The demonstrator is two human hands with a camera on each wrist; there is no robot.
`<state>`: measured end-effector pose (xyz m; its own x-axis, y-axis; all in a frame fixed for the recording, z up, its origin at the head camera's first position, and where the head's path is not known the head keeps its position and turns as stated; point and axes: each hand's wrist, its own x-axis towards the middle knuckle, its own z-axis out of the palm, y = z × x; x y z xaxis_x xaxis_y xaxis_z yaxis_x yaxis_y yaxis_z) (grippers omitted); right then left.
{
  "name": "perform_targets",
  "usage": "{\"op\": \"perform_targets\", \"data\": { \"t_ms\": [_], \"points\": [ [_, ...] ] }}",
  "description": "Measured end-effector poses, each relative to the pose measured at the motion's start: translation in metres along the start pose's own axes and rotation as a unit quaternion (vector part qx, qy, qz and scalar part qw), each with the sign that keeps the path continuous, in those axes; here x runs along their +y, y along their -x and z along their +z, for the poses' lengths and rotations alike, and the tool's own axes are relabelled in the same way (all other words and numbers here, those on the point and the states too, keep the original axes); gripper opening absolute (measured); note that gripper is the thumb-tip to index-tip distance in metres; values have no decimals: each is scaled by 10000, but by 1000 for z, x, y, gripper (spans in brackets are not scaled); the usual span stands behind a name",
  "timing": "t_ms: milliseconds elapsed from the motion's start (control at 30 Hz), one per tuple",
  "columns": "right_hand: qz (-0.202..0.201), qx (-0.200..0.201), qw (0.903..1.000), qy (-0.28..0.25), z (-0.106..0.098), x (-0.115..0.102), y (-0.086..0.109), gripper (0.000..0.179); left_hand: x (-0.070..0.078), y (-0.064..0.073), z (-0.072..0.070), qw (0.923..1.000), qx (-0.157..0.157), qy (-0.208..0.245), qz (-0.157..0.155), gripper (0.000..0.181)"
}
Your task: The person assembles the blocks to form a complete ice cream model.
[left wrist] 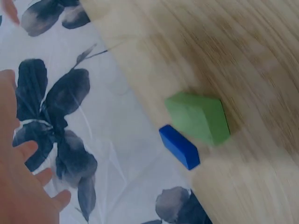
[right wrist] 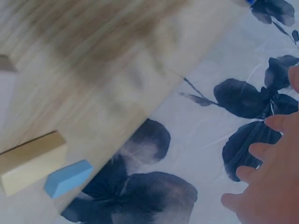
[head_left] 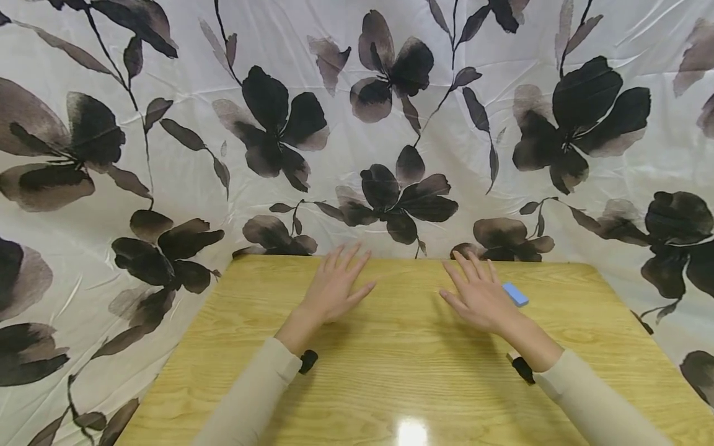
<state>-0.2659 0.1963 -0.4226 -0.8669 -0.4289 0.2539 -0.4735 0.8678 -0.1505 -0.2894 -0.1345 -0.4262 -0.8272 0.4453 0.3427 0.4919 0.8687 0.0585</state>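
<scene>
My left hand (head_left: 333, 290) is held over the table with fingers spread, holding nothing. A green block (left wrist: 198, 117) and a smaller dark blue block (left wrist: 179, 146) lie side by side near the table's edge in the left wrist view; in the head view I cannot see them, as the hand and arm cover that part. My right hand (head_left: 481, 298) also has its fingers spread, and nothing is in it. Just beside it lies a light blue block (head_left: 515, 294). The right wrist view shows that block next to a larger pale yellow block (right wrist: 33, 161).
A wood-grain table (head_left: 385, 353) spans the lower head view. Behind it and at its sides hangs white cloth (head_left: 334, 142) with dark flowers. Small black devices (head_left: 308, 361) sit at both wrists. A whitish object (right wrist: 5, 88), cut off by the frame, shows at the right wrist view's left edge.
</scene>
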Motion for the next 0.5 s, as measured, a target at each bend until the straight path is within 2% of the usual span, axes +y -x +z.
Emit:
{"op": "perform_targets", "data": {
  "t_ms": [233,500],
  "points": [
    [-149,93,9998,14,-2,10,10,64,-15,13,-10,9997,35,223,43,69],
    [-289,245,9993,-10,-7,16,19,61,-29,28,-11,9991,107,415,-29,67]
  ]
}}
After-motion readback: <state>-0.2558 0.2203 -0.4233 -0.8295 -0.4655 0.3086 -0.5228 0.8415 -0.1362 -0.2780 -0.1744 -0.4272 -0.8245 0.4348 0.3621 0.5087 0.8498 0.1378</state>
